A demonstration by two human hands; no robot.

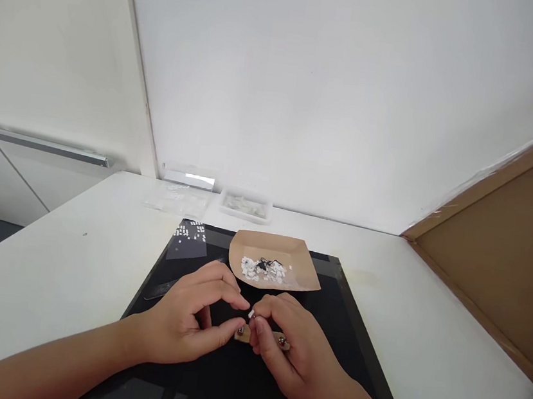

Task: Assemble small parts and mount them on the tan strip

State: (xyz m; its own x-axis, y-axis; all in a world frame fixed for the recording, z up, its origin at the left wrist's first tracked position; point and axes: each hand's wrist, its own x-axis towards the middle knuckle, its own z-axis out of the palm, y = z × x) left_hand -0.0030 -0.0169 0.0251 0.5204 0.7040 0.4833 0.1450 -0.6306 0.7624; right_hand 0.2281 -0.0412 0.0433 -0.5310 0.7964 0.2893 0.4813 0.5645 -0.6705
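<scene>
Above the black mat (205, 383), my right hand (294, 345) pinches a small white piece (251, 313) between thumb and forefinger. My left hand (201, 314) is just to its left, thumb and forefinger apart with a gap between them and nothing visible in it. Under the fingertips lies a small wooden bar (244, 335) with a shiny metal ball at each end; my right fingers cover its middle. Beyond the hands, a brown paper tray (277, 246) holds many white bits and some black strands.
At the mat's back left lies a dark sheet (186, 250) with small white labels. A dark flat tool (159, 290) is left of my left hand. A clear plastic box (245, 205) and bag (179, 199) sit by the wall. A brown-framed board (502, 254) stands at right.
</scene>
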